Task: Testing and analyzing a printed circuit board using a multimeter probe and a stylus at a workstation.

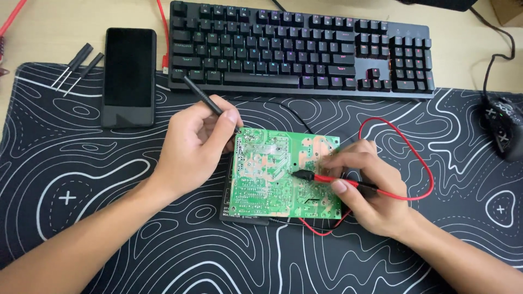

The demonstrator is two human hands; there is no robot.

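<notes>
A black probe (202, 97) is gripped by the left hand (193, 144) at the green circuit board (272, 174)'s left edge, a red probe (332, 179) pinched by the right hand (370, 190) on its right part.

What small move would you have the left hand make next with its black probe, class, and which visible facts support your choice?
Probably lower the black probe tip onto a solder point on the green circuit board. The right hand already presses the red probe against the board, while the left hand holds its probe at the board's upper left corner; whether its tip touches is unclear.
</notes>
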